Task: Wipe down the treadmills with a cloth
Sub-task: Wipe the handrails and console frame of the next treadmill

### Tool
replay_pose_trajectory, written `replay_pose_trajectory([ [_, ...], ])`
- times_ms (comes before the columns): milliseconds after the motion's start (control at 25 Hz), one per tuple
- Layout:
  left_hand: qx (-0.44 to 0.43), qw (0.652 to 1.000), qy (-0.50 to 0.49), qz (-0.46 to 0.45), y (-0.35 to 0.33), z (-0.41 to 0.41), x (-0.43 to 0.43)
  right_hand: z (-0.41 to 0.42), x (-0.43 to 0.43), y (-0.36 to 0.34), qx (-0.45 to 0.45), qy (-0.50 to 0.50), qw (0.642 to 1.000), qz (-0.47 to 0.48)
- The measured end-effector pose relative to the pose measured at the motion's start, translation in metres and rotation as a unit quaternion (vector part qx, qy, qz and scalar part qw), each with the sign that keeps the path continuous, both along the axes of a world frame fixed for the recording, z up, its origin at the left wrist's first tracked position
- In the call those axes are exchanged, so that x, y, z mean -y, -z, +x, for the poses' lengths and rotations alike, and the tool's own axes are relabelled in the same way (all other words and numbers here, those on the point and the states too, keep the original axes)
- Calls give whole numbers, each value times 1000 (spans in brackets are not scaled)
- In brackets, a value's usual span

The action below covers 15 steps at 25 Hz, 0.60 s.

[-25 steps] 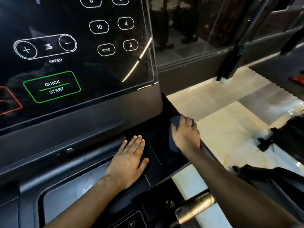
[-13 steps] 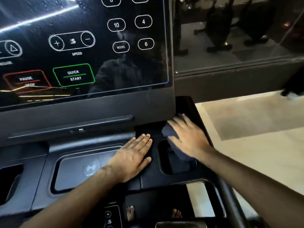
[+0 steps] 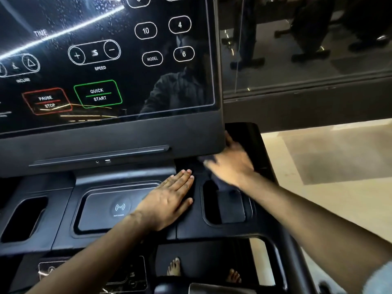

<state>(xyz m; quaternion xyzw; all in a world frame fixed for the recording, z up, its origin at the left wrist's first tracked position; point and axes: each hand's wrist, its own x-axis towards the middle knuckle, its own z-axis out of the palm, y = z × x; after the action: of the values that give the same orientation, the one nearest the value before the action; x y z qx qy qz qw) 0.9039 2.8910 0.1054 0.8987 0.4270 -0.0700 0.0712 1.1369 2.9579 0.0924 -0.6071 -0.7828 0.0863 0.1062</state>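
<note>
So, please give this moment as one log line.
right hand presses cloth on console by cupholder | left hand flat on console | screen: droplets

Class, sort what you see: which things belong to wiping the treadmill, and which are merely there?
Belonging to the job: cloth; right hand pressing it; left hand resting flat; treadmill console.

Merely there: glass wall; floor; bare feet below.
</note>
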Motion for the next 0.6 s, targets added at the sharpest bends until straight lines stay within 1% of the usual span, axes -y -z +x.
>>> replay_pose_trajectory([
  [40, 1, 1000, -1, -4, 0, 1, -1, -7, 14, 3, 18, -100, 994, 37],
  [80, 0, 1000, 1, -9, -1, 2, -2, -3, 21, 9, 55, -177, 981, 63],
  [120, 1, 1000, 1, -17, -2, 3, -3, 9, 13, 8, 76, -214, 970, 82],
  [160, 5, 1000, -4, -27, -2, 4, -4, 25, -9, 10, 79, -194, 975, 75],
  [200, 9, 999, -9, -37, -3, 7, -4, 40, -32, 6, 73, -120, 990, 34],
  [240, 10, 999, -12, -44, -5, 11, -5, 51, -48, 4, 20, -13, 999, -25],
  [280, 9, 999, -11, -48, -5, 15, -4, 55, -54, 6, -10, 83, 994, -72],
  [320, 7, 999, -10, -51, -6, 20, -4, 52, -55, 9, -19, 117, 991, -69],
  [360, 5, 998, -12, -56, -6, 25, -4, 43, -52, 12, 8, 73, 996, -52],
  [440, 2, 998, -16, -58, -7, 32, -7, 37, -38, 17, 33, -80, 996, -12],
  [480, -1, 999, -15, -52, -8, 33, -10, 44, -48, 13, 37, -113, 993, 0],
  [520, -5, 999, -11, -48, -8, 33, -11, 55, -64, 9, 11, -68, 998, -12],
  [560, -8, 999, -7, -46, -7, 33, -12, 62, -74, 2, -39, 23, 998, -40],
  [600, -8, 999, -4, -45, -6, 34, -11, 64, -75, 1, -60, 129, 988, -68],
])
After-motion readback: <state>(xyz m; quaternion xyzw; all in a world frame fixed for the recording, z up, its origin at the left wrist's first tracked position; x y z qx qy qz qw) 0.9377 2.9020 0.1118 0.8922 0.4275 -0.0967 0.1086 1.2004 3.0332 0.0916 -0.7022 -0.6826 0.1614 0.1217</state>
